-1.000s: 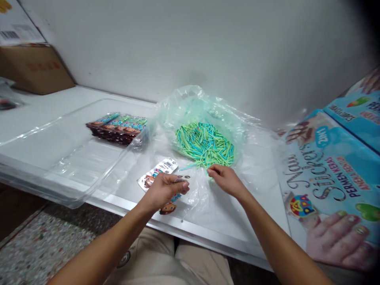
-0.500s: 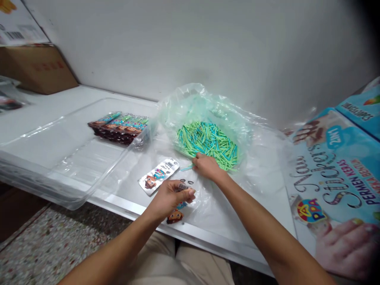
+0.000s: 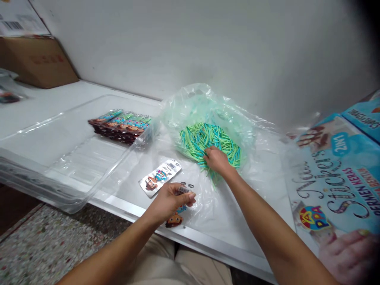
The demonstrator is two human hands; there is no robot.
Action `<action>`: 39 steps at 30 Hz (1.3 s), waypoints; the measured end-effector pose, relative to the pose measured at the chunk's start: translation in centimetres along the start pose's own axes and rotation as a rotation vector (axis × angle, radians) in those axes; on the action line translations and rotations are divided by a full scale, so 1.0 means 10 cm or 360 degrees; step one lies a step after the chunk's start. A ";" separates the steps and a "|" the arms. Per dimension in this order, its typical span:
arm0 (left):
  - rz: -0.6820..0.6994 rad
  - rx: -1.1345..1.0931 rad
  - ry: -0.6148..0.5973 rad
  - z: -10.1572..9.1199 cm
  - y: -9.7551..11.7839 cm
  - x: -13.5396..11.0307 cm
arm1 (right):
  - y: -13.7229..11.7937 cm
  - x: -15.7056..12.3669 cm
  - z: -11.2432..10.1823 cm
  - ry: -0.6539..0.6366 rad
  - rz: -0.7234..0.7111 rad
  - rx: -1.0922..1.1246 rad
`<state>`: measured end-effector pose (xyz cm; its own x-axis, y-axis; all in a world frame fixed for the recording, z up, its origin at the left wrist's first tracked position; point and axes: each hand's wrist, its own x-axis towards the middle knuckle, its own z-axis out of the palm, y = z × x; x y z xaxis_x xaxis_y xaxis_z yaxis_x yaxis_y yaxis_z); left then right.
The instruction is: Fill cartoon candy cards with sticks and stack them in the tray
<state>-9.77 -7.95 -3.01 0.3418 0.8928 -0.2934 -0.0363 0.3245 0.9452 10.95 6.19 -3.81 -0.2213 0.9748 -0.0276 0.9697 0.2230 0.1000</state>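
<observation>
My left hand (image 3: 169, 201) is closed on a small printed packet (image 3: 177, 213) with a cartoon face, held near the table's front edge. My right hand (image 3: 217, 159) rests with curled fingers on the near side of a heap of green and blue sticks (image 3: 208, 143) lying in an open clear plastic bag (image 3: 204, 107); whether it grips any stick is hidden. A second printed packet (image 3: 160, 177) lies flat on the white table (image 3: 38, 109) just left of my hands.
A clear plastic tray (image 3: 68, 166) at the left holds a row of filled packets (image 3: 120, 126). Large blue sticker cartons (image 3: 335, 174) stand at the right. A cardboard box (image 3: 38, 63) sits at the back left against the white wall.
My right hand moved from the bare plastic in front of the heap forward onto the sticks. My left hand stayed put with its packet.
</observation>
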 end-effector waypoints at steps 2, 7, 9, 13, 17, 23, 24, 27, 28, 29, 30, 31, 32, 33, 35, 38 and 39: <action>0.0005 -0.0002 -0.0009 0.00 0.01 0.00 | -0.07 0.07 0.06 -0.0002 0.0014 0.0000; 0.0056 0.0006 0.0112 -0.09 0.00 -0.02 | -0.15 0.15 0.11 0.0025 0.0059 0.0047; 0.0085 0.0021 0.0152 -0.13 0.00 -0.02 | -0.11 0.13 0.10 0.0048 0.0068 0.0103; 0.0086 -0.0004 0.0122 -0.15 0.00 0.03 | 0.02 0.04 0.04 0.0145 0.0086 0.0287; 0.0144 0.0285 0.0024 -0.09 -0.06 0.12 | 0.14 -0.04 -0.02 0.0270 0.0199 0.0576; 0.0337 0.1198 0.0187 -0.04 -0.11 0.30 | 0.23 -0.20 0.05 0.0266 0.0313 0.1121; 0.0425 0.1294 0.0314 -0.04 -0.07 0.34 | 0.22 -0.25 0.07 0.0251 0.0291 0.1196; 0.0740 0.1178 0.0598 0.00 0.14 0.52 | 0.16 -0.43 0.09 0.0194 0.0165 0.1376; 0.0791 0.0989 0.0595 0.05 0.21 0.60 | 0.13 -0.49 0.07 0.0172 0.0115 0.1426; 0.0780 0.0746 0.0535 0.11 0.28 0.68 | 0.08 -0.55 0.05 0.0146 0.0072 0.1484; 0.0709 0.0478 0.0444 0.19 0.33 0.77 | 0.03 -0.60 0.03 0.0118 0.0041 0.1552; 0.0572 0.0213 0.0336 0.29 0.36 0.85 | -0.01 -0.64 0.00 0.0092 0.0022 0.1628; 0.0405 -0.0037 0.0222 0.40 0.37 0.91 | -0.06 -0.68 -0.01 0.0077 0.0009 0.1706; 0.0259 -0.0250 0.0125 0.51 0.36 0.96 | -0.11 -0.71 -0.02 0.0079 -0.0001 0.1773; 0.0113 -0.0586 0.0073 0.69 0.30 1.01 | -0.17 -0.74 0.01 0.0142 -0.0011 0.1832; 0.0062 -0.0849 0.0117 0.84 0.23 0.99 | -0.22 -0.77 0.10 0.0220 0.0030 0.1821; 0.0033 -0.0884 0.0117 0.85 0.22 0.96 | -0.23 -0.77 0.12 0.0237 0.0066 0.1836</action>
<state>1.46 -1.32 -2.52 0.2698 0.9137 -0.3038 -0.5382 0.4047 0.7393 10.55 -1.88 -5.05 -0.1229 0.9893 0.0790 0.4780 0.1287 -0.8689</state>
